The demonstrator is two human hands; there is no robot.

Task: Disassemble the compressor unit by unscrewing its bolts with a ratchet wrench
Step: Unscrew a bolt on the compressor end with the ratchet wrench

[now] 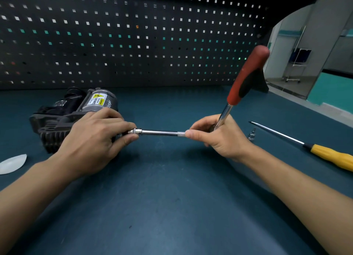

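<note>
The compressor [72, 109] lies on the table [172, 197] at ten o'clock from the middle, partly under the left hand [95, 140], whose thumb and curled fingers pinch the socket end of the bar [160, 133] against it; the bolt is hidden. At the bar's three o'clock end the right hand [219, 136] curls round the wrench [246, 77] head, handle raised toward one o'clock. Best hold the bar square to the bolt, swinging in short arcs.

red-and-black ratchet wrench handle [246, 77], yellow-handled screwdriver [332, 156], yellow warning label [98, 99], teal mat [162, 197]
</note>
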